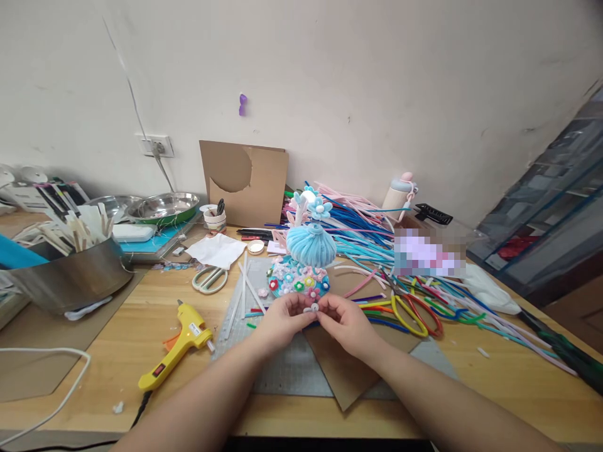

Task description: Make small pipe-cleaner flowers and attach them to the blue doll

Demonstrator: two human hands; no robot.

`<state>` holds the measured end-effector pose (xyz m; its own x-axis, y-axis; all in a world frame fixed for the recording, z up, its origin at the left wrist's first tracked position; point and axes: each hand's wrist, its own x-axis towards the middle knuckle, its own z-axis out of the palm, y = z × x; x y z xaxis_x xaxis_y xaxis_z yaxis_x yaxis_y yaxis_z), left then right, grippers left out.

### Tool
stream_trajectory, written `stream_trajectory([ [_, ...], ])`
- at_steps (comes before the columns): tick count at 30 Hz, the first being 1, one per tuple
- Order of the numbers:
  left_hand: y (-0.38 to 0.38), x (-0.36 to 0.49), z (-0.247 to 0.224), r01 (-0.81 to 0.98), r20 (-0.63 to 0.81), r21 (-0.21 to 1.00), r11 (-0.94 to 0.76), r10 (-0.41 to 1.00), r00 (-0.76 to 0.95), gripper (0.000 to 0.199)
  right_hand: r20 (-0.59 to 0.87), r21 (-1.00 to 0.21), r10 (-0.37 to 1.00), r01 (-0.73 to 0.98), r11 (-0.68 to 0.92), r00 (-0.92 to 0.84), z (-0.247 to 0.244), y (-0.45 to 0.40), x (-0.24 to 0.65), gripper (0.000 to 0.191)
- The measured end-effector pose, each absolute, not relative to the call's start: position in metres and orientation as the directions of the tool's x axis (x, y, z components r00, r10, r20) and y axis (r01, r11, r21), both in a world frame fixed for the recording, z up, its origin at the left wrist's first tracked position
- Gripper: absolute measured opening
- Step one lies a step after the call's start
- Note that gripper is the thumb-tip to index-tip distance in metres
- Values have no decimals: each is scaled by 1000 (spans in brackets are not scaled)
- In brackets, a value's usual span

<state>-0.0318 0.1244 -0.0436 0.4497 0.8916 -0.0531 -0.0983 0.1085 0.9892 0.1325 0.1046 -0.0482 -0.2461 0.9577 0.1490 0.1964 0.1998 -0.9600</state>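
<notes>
My left hand [286, 320] and my right hand [346, 323] meet at the front of a fuzzy, flower-covered round base [282, 282]. Between their pinched fingertips is a small white curled piece [311, 308], too small to make out fully. Above the base sits a pleated light-blue pipe-cleaner dome [311, 246], topped by a light-blue flower [320, 208] with a white centre. Small red, green, yellow and pink flowers dot the base. Whether the white piece touches the base cannot be seen, as my fingers cover that spot.
A yellow hot glue gun [181, 348] lies at left, with white-handled scissors [210, 280] behind it. Loose pipe cleaners [358, 220] spread along the back and right, near yellow-handled scissors [409, 315]. A brown cardboard piece [346, 370] lies over the grey cutting mat [287, 373].
</notes>
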Motion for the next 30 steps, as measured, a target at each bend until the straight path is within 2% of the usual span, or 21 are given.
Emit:
stream_trajectory([
  [3, 126, -32, -48, -121, -34, 988, 98, 893, 448, 31, 169, -942, 955, 244, 229, -245, -49, 104, 133, 14],
  [8, 126, -32, -48, -226, -114, 944, 240, 881, 460, 35, 264, -848, 913, 376, 373, -311, -43, 103, 137, 13],
  [12, 124, -33, -44, -174, -178, 942, 288, 865, 470, 36, 360, -711, 854, 482, 511, -374, -37, 100, 141, 12],
  [15, 122, -32, -43, -128, -190, 955, 267, 884, 427, 37, 367, -675, 839, 506, 537, -401, -34, 99, 141, 12],
  [19, 118, -26, -39, -161, -152, 961, 223, 918, 366, 35, 304, -797, 905, 441, 413, -298, -36, 98, 137, 14],
  [23, 112, -19, -37, -149, -62, 983, 108, 957, 285, 22, 161, -952, 970, 230, 201, -181, -41, 103, 130, 13],
  [27, 114, -20, -40, -129, -85, 984, 124, 958, 273, 22, 84, -985, 978, 134, 111, -193, -44, 109, 129, 17],
  [30, 120, -25, -42, -216, -94, 963, 160, 954, 286, 27, 25, -998, 978, 52, 37, -209, -44, 110, 131, 22],
])
